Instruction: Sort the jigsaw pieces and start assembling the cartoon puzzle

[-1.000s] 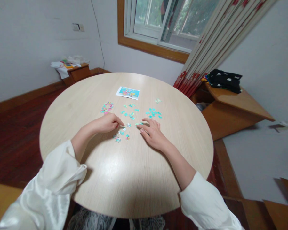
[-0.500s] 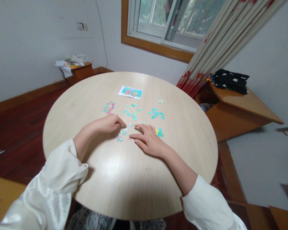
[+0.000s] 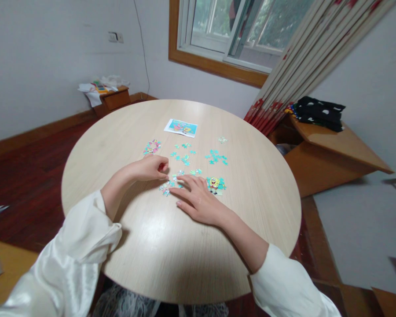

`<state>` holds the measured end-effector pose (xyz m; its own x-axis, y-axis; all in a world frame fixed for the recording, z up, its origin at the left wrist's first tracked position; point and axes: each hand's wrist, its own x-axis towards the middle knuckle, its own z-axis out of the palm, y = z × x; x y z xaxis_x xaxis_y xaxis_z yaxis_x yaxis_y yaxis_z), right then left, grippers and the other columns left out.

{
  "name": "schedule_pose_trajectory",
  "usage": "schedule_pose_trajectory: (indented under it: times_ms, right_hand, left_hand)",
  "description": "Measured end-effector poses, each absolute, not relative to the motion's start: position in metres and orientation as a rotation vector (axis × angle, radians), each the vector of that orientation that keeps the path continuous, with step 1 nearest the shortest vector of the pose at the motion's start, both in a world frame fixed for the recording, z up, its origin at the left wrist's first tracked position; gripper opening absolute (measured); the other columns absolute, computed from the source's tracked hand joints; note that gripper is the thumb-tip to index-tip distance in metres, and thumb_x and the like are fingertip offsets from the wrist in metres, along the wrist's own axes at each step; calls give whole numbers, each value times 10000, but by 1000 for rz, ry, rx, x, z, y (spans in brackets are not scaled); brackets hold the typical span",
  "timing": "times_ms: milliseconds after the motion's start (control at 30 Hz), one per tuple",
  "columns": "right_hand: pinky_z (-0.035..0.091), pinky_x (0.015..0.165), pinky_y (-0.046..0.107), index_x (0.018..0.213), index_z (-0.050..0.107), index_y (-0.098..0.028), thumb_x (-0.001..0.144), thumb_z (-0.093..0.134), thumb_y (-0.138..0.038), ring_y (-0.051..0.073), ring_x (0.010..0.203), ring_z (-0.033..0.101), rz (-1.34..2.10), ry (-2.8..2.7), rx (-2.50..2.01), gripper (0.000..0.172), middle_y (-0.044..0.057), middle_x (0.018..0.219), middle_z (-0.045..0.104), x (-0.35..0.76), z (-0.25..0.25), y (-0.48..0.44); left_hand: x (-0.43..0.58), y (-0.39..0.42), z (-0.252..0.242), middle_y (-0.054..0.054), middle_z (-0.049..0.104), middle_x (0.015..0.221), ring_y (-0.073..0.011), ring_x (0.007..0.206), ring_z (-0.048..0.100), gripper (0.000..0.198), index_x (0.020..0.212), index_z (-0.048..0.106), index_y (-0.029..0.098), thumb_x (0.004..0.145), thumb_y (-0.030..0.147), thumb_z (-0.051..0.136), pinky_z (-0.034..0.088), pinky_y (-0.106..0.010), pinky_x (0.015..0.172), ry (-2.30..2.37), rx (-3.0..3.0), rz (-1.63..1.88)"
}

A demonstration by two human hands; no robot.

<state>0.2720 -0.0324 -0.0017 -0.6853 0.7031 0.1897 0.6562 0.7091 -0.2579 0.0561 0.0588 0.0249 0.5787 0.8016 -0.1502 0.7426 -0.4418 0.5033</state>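
Observation:
My left hand (image 3: pixel 148 167) hovers at the left edge of the loose jigsaw pieces, its fingers curled in and nothing visible in them. My right hand (image 3: pixel 199 200) is open with fingers spread, the fingertips over or on a small cluster of puzzle pieces (image 3: pixel 165 191); contact is hard to tell. Just beyond my right hand lies a joined puzzle section (image 3: pixel 214 182) with a yellow cartoon sponge figure, its left edge partly covered by the hand. More pieces (image 3: pixel 181 173) lie between and ahead of my fingers.
A picture card (image 3: pixel 181 127) lies toward the far side of the round table (image 3: pixel 158 255). Pink mixed pieces (image 3: pixel 152 146) sit at left, teal pieces (image 3: pixel 216 157) at right, and pale pieces (image 3: pixel 222 140) farther back. A wooden cabinet (image 3: pixel 336 163) stands beyond the right edge.
My left hand has drawn back slightly left, its index finger now curled. My right hand has shifted left and toward me, uncovering the sponge figure on the joined section.

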Motion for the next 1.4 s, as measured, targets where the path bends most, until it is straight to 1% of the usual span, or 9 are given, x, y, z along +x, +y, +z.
schedule_pose_trajectory:
  times_ms: [167,300,500,633,800,933,1100,1233,1400]
  right_hand:
    - [271,1073,507,1344,486,-226,952,438,-361,280,1337,306,219,-2660,-1076,418,141,1429,415,260,-3,-36]
    - [245,1060,491,1278,551,-224,957,438,-349,276,1321,333,204,-2682,-1033,363,120,1394,480,257,-4,-35]
    - [297,936,393,951,686,-177,947,497,-317,203,1029,547,304,-2682,-889,235,68,1018,700,260,-4,-33]
    - [338,847,327,851,672,-164,934,525,-272,165,888,580,344,-2686,-909,201,63,918,695,265,-3,-32]
    - [347,868,320,948,637,-175,898,567,-205,171,942,593,470,-2616,-989,91,54,957,698,271,-2,-29]
    - [353,912,342,947,599,-183,854,564,-132,176,943,584,539,-2509,-1047,111,50,951,688,275,-1,-27]
    - [411,822,313,898,578,-181,792,551,-63,151,834,569,732,-2313,-1078,161,36,889,645,280,-1,-24]
    - [448,748,286,857,574,-190,795,563,-128,129,760,581,965,-1995,-1086,88,6,815,620,290,-3,-14]
    - [471,741,296,809,582,-190,753,634,-248,133,755,597,1006,-1724,-1092,96,5,802,623,307,-4,1]
  left_hand:
    - [55,60,24,41,445,555,-111,548,392,227,602,419,196,674,322,593,293,-238,542,1223,2295,117]
    - [55,59,24,35,463,560,-118,556,409,203,599,425,197,672,304,581,302,-244,550,1245,2286,109]
    - [57,58,25,39,453,547,-110,539,389,230,587,410,199,684,303,591,297,-243,543,1260,2281,115]
    - [59,56,28,40,444,544,-106,535,375,244,584,413,196,703,306,594,296,-248,552,1253,2283,110]
    - [65,53,26,43,436,541,-98,536,371,209,613,446,184,750,297,555,294,-238,552,1194,2221,280]
    - [76,51,17,48,421,545,-93,533,366,234,610,431,184,776,308,540,286,-227,532,1150,2143,489]
    - [87,47,9,38,458,577,-100,548,398,198,638,509,166,776,301,554,310,-235,539,1087,2066,633]
    - [97,42,7,-12,606,702,-125,642,507,150,751,622,145,790,273,555,379,-253,609,1010,2028,652]
    - [115,30,-1,-39,664,782,-131,680,564,156,851,608,140,807,287,584,416,-255,625,930,1886,722]
